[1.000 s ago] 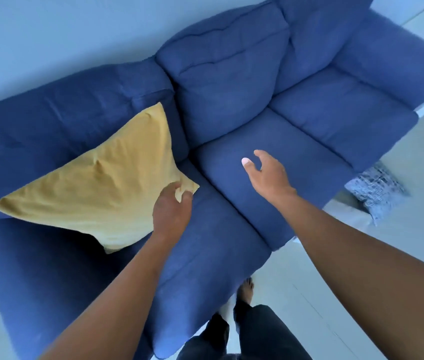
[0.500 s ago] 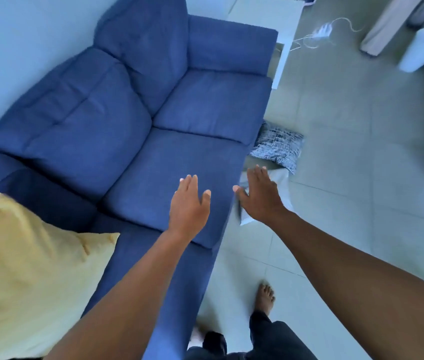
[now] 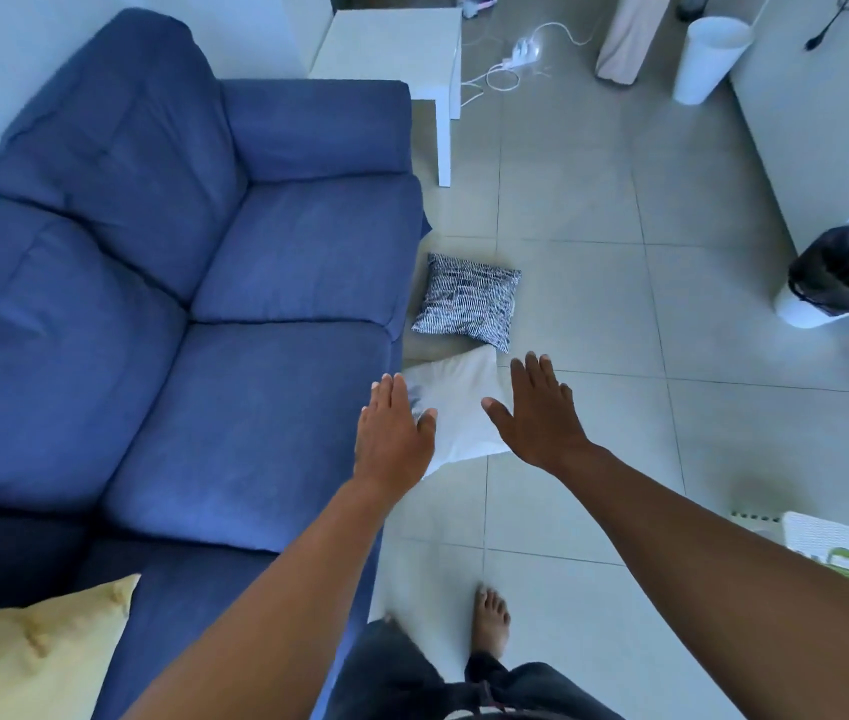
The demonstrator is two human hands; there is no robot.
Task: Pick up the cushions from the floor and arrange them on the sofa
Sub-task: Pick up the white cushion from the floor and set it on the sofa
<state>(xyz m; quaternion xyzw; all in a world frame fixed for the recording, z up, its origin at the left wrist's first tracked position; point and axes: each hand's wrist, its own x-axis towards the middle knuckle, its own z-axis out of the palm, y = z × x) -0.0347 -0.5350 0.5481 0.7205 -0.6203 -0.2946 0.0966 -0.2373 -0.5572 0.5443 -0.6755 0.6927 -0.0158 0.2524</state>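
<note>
reaching both arms out fwd over the floor, palms down. my left hand (image 3: pixel 394 433) is flat, fingers spread, nothing in it, over the front edge of the blue sofa (image 3: pixel 235 366). my right hand (image 3: pixel 541 413) is flat and empty too, fingers apart, just right of the left. btwn and under them lies a white cushion (image 3: pixel 458 407) on the tile floor (image 3: pixel 619 304), partly hidden by both hands; can't tell if either touches it. just beyond the right fingertips sits a black & white patterned cushion (image 3: pixel 469 306), also on the floor, close to the sofa front. yellow cushion (image 3: pixel 32 657) is on the sofa seat, well back by my left elbow. white side table (image 3: pixel 391 49) far ahead past the sofa arm. my bare foot (image 3: pixel 490 621) below the right forearm.
</note>
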